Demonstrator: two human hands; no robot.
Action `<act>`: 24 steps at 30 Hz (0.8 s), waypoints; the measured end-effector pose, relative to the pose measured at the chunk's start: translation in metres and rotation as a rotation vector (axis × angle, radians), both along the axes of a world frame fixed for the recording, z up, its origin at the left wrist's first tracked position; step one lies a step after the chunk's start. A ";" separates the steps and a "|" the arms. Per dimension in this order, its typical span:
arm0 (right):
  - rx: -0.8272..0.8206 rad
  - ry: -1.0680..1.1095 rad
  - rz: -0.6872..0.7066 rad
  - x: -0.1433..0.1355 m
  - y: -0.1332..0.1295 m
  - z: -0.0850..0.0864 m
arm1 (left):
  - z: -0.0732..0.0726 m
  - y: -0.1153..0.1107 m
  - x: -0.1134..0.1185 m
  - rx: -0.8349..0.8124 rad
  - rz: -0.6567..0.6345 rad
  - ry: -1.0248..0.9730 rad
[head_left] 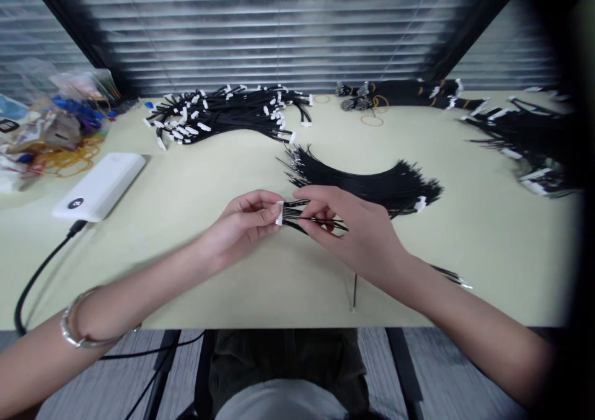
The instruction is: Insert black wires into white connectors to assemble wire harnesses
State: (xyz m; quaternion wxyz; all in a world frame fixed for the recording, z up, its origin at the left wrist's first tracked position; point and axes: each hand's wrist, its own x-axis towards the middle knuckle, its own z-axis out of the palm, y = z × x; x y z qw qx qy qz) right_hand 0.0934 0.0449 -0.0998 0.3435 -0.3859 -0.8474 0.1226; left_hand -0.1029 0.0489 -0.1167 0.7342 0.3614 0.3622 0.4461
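Note:
Between thumb and fingers, my left hand (248,222) grips a white plug connector (279,213) above the table. Several thin black wires (292,212) run out of its right side toward my right hand (348,225). That hand is closed in a pinch on a black wire (320,220) close to the connector; its far end passes under the palm. Just behind lies a fanned bundle of loose black wires (362,181) with bare metal tips at its left end. A single wire end (355,293) hangs or lies below my right hand; I cannot tell which.
Finished-looking black cables with white connectors (223,113) lie at the back left, more cables (534,138) at the right. Rolled wire bundles (409,91) and rubber bands (372,121) sit along the back. A white power bank (100,186) with a black cord (41,271) is at left, near plastic bags (60,122).

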 end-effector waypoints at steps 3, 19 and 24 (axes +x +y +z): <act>0.005 0.016 0.010 0.000 0.000 -0.003 | -0.001 0.000 0.000 0.019 0.008 0.000; 0.172 -0.016 0.136 0.003 0.008 0.002 | -0.002 0.001 0.001 0.022 0.015 -0.017; 0.131 -0.190 0.276 0.037 -0.007 0.028 | -0.003 0.002 0.001 0.006 0.062 -0.007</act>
